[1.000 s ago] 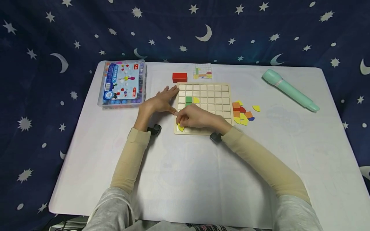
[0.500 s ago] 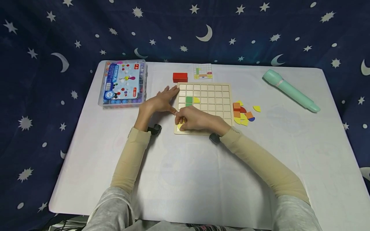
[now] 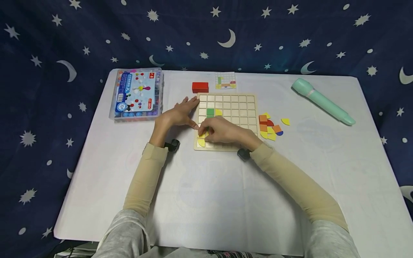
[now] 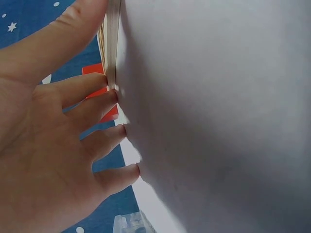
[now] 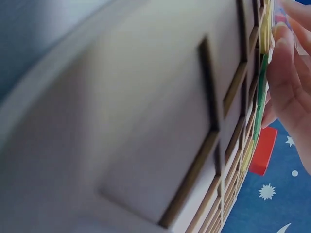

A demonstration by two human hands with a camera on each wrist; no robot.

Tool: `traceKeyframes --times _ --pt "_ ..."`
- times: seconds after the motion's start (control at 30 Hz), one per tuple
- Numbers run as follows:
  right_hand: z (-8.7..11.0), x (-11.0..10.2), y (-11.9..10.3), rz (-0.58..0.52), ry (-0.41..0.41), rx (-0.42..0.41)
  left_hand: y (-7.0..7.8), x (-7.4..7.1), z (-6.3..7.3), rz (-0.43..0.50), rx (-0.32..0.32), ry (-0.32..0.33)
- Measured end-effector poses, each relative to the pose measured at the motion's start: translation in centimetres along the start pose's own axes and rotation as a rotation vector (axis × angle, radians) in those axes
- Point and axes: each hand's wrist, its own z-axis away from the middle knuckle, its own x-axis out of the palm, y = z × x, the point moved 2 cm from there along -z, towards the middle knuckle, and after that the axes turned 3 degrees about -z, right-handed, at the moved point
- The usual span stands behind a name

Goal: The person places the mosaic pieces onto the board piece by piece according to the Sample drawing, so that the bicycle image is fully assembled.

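A pale wooden grid board point(image 3: 243, 123) lies on the table. Along its left edge my left hand point(image 3: 176, 114) rests with fingers spread, its thumb and fingertips at the wooden side, as the left wrist view also shows. My right hand point(image 3: 222, 129) reaches over the lower left cells, thumb and index finger bent around a small yellow piece point(image 3: 202, 135). Just below, a yellow quarter-circle piece point(image 3: 201, 142) sits in the corner cell. Higher up are a green square point(image 3: 210, 111) and another yellow piece point(image 3: 218, 112). The right hand hides some cells.
Loose coloured pieces point(image 3: 270, 129) lie right of the board. Behind it are a red block point(image 3: 200, 87) and a pattern card point(image 3: 225, 80). A plastic case of beads point(image 3: 138, 94) stands at left, a mint-green microphone-shaped object point(image 3: 323, 101) at right.
My right hand has moved from the yellow quarter circle in the corner cell up to the yellow piece above it, uncovering the quarter circle. The left hand has stayed put.
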Motion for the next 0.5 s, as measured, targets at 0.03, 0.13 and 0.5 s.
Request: traceKeyframes --times 0.03,0.13,0.5 --pt "0.03 -0.03 0.03 0.004 0.004 -0.001 -0.02 -0.01 -0.01 0.002 -0.001 0.001" --pt "0.08 -0.03 0.09 0.002 0.001 -0.004 -0.03 -0.03 -0.02 0.004 -0.002 0.000" --pt "0.76 -0.78 0.34 -0.018 0.036 0.009 0.06 -0.03 0.17 0.004 -0.005 0.003"
